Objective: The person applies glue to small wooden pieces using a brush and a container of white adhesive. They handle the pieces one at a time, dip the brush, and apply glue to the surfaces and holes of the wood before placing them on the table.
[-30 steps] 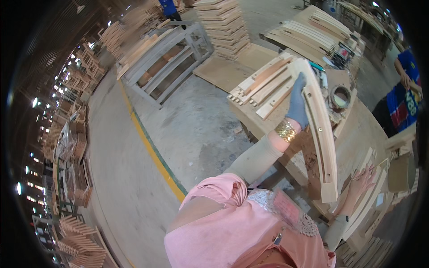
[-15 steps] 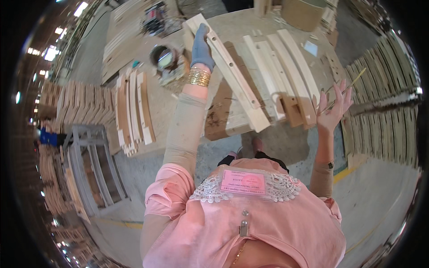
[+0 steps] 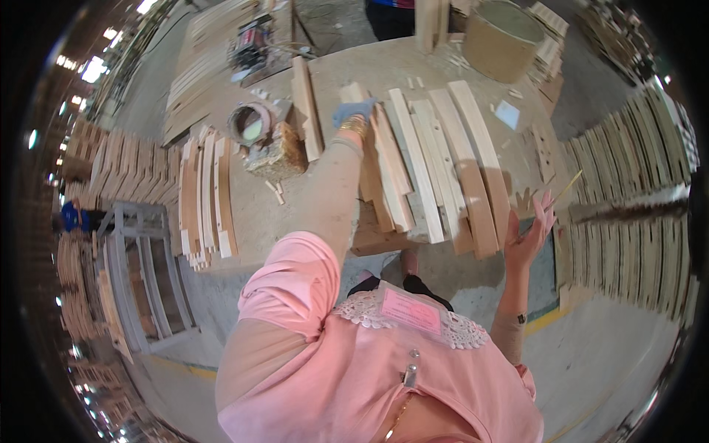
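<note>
My left hand (image 3: 353, 112), in a blue-grey glove, is closed over the far end of a pale wooden slat (image 3: 391, 159) lying on the table (image 3: 332, 81). Under the hand, part of the slat is hidden. Beside it on the right lie several long wooden slats (image 3: 476, 133), some with drilled holes. My bare right hand (image 3: 530, 229) is raised at the table's near right edge. Between its partly curled fingers it holds a thin yellow stick (image 3: 567, 186), tilted up and to the right.
A round pot (image 3: 251, 125) stands by a rough, crusted block (image 3: 284, 151). More slats (image 3: 209, 196) lie at the left. A brown drum (image 3: 502, 40) stands far right; stacked wooden parts (image 3: 635, 251) line the right side. A grey metal frame (image 3: 151, 280) stands left. Another person (image 3: 390, 18) is across the table.
The slat my left hand held at a slant is now lower, lying along the row. A further slat left of my hand is now uncovered. My right hand still holds the yellow stick.
</note>
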Demonstrator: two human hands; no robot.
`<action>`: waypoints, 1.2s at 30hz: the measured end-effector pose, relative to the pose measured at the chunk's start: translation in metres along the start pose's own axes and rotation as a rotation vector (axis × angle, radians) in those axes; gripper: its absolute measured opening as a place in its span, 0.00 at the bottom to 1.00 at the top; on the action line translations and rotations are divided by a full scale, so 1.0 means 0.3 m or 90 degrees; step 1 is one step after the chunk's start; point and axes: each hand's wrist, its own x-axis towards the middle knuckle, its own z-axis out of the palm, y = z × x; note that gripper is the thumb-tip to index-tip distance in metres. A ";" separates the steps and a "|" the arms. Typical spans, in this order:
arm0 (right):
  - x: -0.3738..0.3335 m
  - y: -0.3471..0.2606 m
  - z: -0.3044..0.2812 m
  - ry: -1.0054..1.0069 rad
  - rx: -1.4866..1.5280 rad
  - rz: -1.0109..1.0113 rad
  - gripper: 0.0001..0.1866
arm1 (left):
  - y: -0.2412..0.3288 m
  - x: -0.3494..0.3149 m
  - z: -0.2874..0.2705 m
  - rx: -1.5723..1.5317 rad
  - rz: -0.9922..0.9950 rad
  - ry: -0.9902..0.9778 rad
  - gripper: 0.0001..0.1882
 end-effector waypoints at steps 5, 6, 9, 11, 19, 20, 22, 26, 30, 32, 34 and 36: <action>0.006 -0.008 0.074 -0.092 0.148 -0.050 0.23 | -0.050 -0.097 -0.039 -0.088 0.022 0.043 0.50; -0.003 -0.012 0.092 -0.101 0.169 -0.048 0.23 | -0.027 -0.140 -0.041 -0.152 0.043 0.050 0.52; 0.029 -0.048 0.130 -0.105 0.251 -0.105 0.23 | -0.073 -0.161 -0.058 -0.279 0.036 0.122 0.51; 0.060 -0.091 0.143 -0.109 0.253 -0.083 0.23 | -0.070 -0.242 -0.060 -0.291 0.000 0.035 0.50; 0.138 -0.353 0.171 -0.187 0.423 -0.139 0.25 | -0.175 -0.353 -0.011 -0.331 0.113 0.015 0.43; 0.138 -0.380 0.182 -0.189 0.458 -0.148 0.26 | -0.180 -0.351 -0.035 -0.336 0.127 -0.011 0.43; 0.132 -0.432 0.195 -0.192 0.523 -0.174 0.26 | -0.218 -0.364 -0.054 -0.345 0.154 -0.007 0.42; 0.131 -0.511 0.204 -0.189 0.555 -0.213 0.26 | -0.344 -0.508 -0.139 -0.427 0.264 -0.063 0.36; 0.099 -0.550 0.207 -0.229 0.602 -0.238 0.28 | -0.685 -0.724 -0.157 -0.485 0.197 -0.038 0.23; 0.082 -0.577 0.240 -0.235 0.610 -0.261 0.29 | -0.850 -0.875 -0.203 -0.518 0.122 0.014 0.21; 0.085 -0.671 0.257 -0.257 0.639 -0.267 0.30 | -1.037 -1.032 -0.259 -0.508 0.021 0.098 0.19; 0.082 -0.752 0.257 -0.267 0.631 -0.281 0.29 | -1.144 -1.070 -0.303 -0.493 -0.007 0.161 0.17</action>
